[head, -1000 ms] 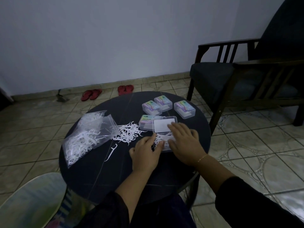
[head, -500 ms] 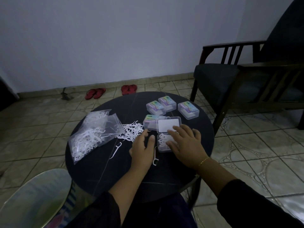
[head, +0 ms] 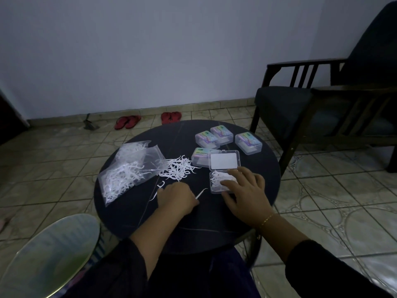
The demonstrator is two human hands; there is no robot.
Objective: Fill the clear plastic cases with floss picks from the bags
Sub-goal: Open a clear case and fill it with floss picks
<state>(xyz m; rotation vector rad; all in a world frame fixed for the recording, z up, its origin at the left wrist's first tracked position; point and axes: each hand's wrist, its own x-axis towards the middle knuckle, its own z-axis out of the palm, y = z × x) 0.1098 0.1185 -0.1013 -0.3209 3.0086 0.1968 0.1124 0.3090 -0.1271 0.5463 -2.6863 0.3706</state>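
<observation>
On the round dark desk [head: 120, 211] by the tiled floor [head: 322, 201], the left grip [head: 175, 198] pinches a floss pick [head: 200, 193]; the right grip [head: 245, 190] rests flat on the open case [head: 214, 188] near the chair [head: 311, 108].

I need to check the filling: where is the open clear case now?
In the head view, the open case lies right of centre on the table, under the right hand fingers, with its lid beyond.
</observation>
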